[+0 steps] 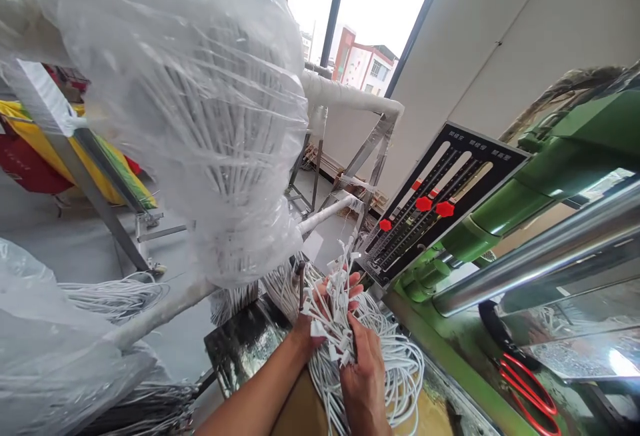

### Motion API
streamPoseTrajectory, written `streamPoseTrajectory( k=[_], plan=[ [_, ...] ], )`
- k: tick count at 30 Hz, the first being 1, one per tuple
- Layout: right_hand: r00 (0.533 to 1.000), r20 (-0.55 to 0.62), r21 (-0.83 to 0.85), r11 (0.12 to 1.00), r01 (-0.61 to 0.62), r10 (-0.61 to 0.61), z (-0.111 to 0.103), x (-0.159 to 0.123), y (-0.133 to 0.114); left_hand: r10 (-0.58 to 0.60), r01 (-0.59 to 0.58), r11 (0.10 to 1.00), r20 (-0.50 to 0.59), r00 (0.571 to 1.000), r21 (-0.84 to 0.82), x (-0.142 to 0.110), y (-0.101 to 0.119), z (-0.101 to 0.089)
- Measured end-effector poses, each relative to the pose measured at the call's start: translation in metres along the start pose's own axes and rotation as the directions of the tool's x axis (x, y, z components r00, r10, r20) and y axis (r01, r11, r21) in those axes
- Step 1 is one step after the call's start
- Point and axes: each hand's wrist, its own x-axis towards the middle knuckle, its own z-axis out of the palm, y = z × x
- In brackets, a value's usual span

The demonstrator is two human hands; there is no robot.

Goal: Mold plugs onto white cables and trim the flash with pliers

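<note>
Both of my hands are at a bundle of white cables (400,356), low in the middle of the view. My left hand (306,327) cradles the bundle from the left and beneath, and its fingertips show beyond the cable ends. White connectors (342,341) and small tags stick out between the hands. On the near right side, my right hand (366,363) presses against the same bundle, its thumb along the cables. Its other fingers are partly hidden. The loose lengths spill in loops over a brown surface (305,409) below.
Plastic-wrapped cables (215,123) hang over a padded rack (345,93) at upper left. On the right stands a green machine (505,189) with a black scale panel (440,203) and red knobs. Red-handled scissors (527,389) lie at lower right. A dark metal plate (245,343) lies left of my hands.
</note>
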Motion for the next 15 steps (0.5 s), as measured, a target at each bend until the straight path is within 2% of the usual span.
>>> streamPoseTrajectory(
  k=[3, 15],
  plan=[
    [0.999, 0.001, 0.034, 0.998, -0.047, 0.047, -0.0023, 0.0034, 0.0019, 0.009, -0.007, 0.999, -0.062, 0.998, 0.035, -0.0018, 0.0018, 0.0079],
    [0.998, -0.048, 0.048, 0.998, -0.048, 0.050, -0.0006, 0.0077, 0.0037, 0.067, -0.065, 0.998, -0.053, 0.996, 0.026, 0.0005, -0.0026, 0.0042]
  ],
)
